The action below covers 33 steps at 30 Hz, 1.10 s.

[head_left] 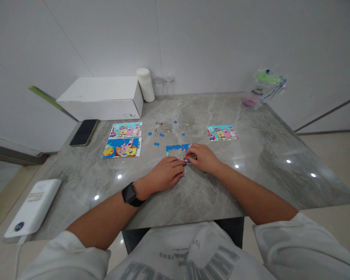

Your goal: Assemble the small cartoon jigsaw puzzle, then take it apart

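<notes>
A partly assembled jigsaw puzzle (174, 148) with a blue top edge lies in front of me, its lower part covered by my hands. My left hand (167, 173), a watch on its wrist, rests at the puzzle's lower left with fingers stretched out, the index fingertip on the pieces. At the puzzle's right side, my right hand (202, 157) pinches a small puzzle piece (184, 158) that its fingers partly hide. Several loose puzzle pieces (162, 135) are scattered beyond the puzzle.
Two cartoon picture cards (121, 147) lie at left, a cartoon picture (222, 133) at right. Around the edges are a phone (84, 132), white power bank (33, 208) with cable, white box (99, 97), white bottle (146, 84), two glasses (169, 88) and a plastic bag (264, 89).
</notes>
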Each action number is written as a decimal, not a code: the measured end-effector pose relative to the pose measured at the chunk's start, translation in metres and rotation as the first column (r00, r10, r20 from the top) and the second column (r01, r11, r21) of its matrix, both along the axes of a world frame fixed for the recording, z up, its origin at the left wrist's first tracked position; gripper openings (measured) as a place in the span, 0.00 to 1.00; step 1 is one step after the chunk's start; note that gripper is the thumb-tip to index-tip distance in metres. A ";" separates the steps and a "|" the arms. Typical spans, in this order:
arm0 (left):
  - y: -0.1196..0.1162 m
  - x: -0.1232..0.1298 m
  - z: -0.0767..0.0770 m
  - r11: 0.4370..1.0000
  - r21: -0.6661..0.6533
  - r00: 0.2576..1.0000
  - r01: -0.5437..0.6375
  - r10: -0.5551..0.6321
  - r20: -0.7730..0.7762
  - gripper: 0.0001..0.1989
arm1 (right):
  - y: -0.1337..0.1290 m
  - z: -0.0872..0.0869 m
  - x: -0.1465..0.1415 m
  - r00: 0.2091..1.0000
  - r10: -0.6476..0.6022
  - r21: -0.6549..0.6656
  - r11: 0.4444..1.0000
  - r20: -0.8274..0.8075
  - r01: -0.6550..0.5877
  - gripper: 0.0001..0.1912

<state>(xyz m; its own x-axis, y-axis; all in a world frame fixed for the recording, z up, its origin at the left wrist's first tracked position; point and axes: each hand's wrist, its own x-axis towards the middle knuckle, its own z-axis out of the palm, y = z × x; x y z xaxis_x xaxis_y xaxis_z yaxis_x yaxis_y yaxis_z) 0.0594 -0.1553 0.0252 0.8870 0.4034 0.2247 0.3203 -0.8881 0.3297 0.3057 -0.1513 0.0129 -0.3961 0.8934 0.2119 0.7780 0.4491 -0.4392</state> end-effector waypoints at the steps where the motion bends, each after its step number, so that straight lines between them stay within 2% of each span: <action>1: 0.000 0.000 0.000 1.000 -0.002 1.000 0.000 0.000 -0.001 0.10 | 0.001 0.000 0.000 1.000 -0.003 -0.009 1.000 -0.031 0.002 0.05; 8: 0.000 0.000 -0.001 1.000 -0.019 1.000 0.009 -0.009 0.001 0.10 | 0.002 0.001 0.000 0.986 -0.034 -0.086 0.996 -0.162 0.020 0.05; 14: 0.001 -0.001 -0.004 1.000 -0.002 1.000 0.006 -0.006 0.002 0.10 | 0.002 0.000 -0.001 0.990 -0.010 -0.078 0.997 -0.139 -0.001 0.06; 24: 0.001 0.000 -0.002 1.000 -0.018 1.000 -0.001 0.001 0.002 0.10 | 0.006 -0.005 -0.003 0.997 -0.038 -0.032 0.999 -0.067 0.036 0.04; 33: 0.001 0.000 0.000 1.000 -0.020 1.000 -0.011 0.011 -0.020 0.10 | 0.007 -0.001 -0.002 0.994 -0.030 -0.059 0.998 -0.104 0.024 0.04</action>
<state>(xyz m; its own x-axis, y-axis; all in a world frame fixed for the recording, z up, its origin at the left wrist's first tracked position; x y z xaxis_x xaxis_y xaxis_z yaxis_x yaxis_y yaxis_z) 0.0591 -0.1547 0.0253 0.8868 0.4172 0.1987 0.3364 -0.8777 0.3413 0.3034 -0.1438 0.0120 -0.3501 0.9154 0.1986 0.7379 0.4002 -0.5434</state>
